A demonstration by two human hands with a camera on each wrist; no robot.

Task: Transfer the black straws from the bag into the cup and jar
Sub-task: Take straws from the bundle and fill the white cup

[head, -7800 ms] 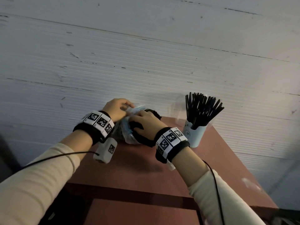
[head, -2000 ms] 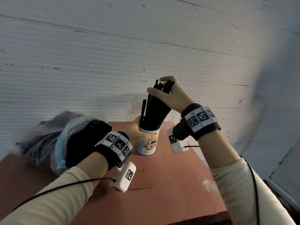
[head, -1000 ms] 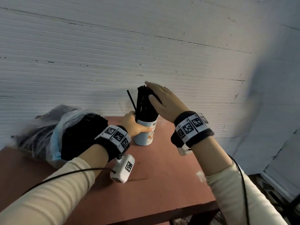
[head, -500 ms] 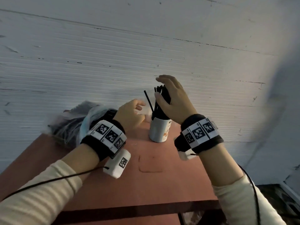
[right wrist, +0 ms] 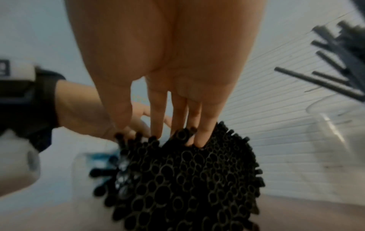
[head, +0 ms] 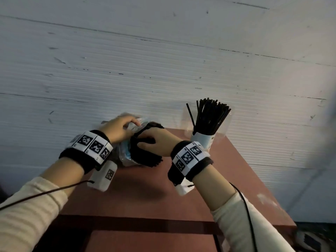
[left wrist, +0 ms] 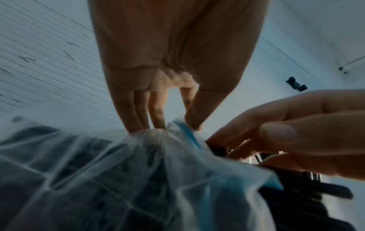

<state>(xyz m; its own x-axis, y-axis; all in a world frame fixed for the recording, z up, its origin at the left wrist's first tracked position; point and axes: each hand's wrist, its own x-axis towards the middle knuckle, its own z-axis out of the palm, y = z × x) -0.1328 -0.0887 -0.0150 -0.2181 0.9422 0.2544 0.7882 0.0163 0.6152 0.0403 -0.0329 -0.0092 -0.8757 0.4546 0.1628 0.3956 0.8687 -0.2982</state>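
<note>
A clear plastic bag (head: 125, 158) with a blue strip lies at the back of the red table, with a thick bundle of black straws (head: 148, 157) sticking out of its mouth. My left hand (head: 133, 124) pinches the bag's edge (left wrist: 177, 129) between fingers and thumb. My right hand (head: 143, 141) grips a bunch of straws at the bundle's top; its fingertips (right wrist: 199, 140) dig in among the open straw ends (right wrist: 187, 179). To the right stands a white cup (head: 202, 142) packed with upright straws (head: 211, 117). A clear jar (head: 184, 124) stands just behind the cup.
The red table (head: 145, 197) butts against a white ribbed wall (head: 163, 60). Its right edge runs close past the cup, and its front edge is near my forearms. Cables trail from both wrist cameras.
Both hands have left the cup and moved left to the bag. The right hand let go of the straws in the cup and now grips straws in the bag; the left pinches the plastic.
</note>
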